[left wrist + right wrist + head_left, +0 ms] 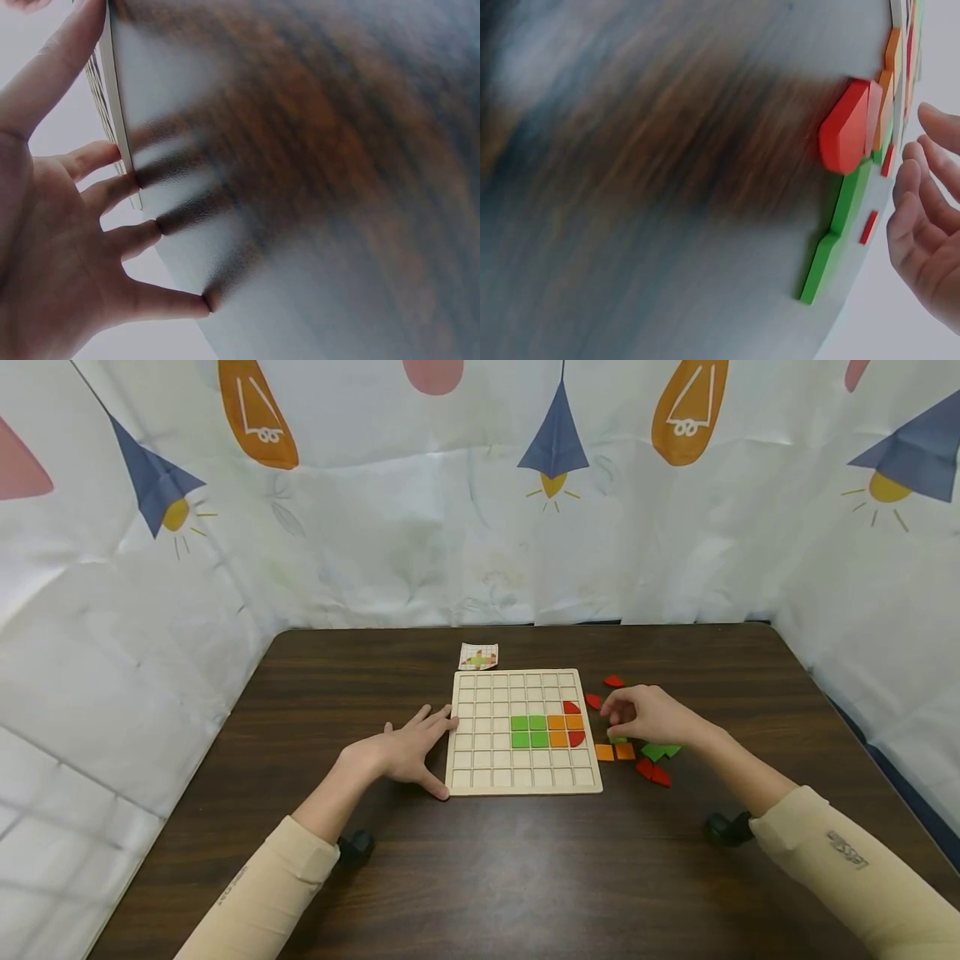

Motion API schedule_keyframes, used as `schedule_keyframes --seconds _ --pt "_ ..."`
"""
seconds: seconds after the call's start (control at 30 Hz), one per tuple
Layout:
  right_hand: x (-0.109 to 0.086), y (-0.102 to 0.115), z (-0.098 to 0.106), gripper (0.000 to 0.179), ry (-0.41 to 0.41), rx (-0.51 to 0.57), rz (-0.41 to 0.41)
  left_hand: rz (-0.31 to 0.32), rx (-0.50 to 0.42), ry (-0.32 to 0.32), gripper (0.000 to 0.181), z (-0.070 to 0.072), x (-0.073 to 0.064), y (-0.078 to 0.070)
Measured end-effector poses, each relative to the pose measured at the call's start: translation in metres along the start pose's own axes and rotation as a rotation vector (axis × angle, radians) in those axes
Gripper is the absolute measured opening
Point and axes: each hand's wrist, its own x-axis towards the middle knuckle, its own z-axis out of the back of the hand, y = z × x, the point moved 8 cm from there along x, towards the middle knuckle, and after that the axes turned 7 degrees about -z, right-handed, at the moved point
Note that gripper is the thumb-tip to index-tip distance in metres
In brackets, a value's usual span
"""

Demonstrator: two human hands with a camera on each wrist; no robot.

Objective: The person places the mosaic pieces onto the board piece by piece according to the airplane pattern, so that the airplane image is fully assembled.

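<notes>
White cloth (pixel 420 543) printed with hanging lamps (pixel 555 439) closes off the far side and both flanks of your dark wooden table (pixel 495 877). On it, around the middle, lies a pale square board (pixel 480 762) divided into small cells. Toward its right side you have four green squares (pixel 528 732) in a two-by-two block, with three orange squares (pixel 557 723) just right of them; one red rounded piece (pixel 572 707) sits on the far side of the orange ones and another (pixel 577 739) at their near right. Just beyond the board's far left corner is a small picture card (pixel 478 657).

Your left hand (pixel 401 756) is spread wide, fingers straight, with thumb and foremost fingertips at the board's left edge. Your right hand (pixel 648 714) is bent at the fingers, just right of the board, above the loose pieces; you cannot tell from these views whether anything is pinched there.

Around that hand lie two single red pieces (pixel 614 681) on the far side, two loose orange squares (pixel 615 752) by the board's right edge, loose green pieces (pixel 660 752), and a red pair (pixel 654 772) nearest you. Beige sleeves (pixel 840 860) cover your forearms.
</notes>
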Motion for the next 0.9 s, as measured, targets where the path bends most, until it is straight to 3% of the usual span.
schedule_keyframes --seconds 0.27,0.5,0.9 --pt "-0.003 -0.014 0.001 0.023 0.027 0.019 -0.060 -0.004 -0.001 0.003 0.115 0.000 0.001 0.000" --pt "-0.003 -0.019 0.000 0.023 0.028 0.022 -0.065 -0.007 0.007 -0.002 0.115 -0.001 0.000 0.001" --pt "0.000 -0.020 0.009 0.020 -0.053 -0.025 -0.032 -0.007 0.014 0.003 0.115 0.000 -0.001 0.000"
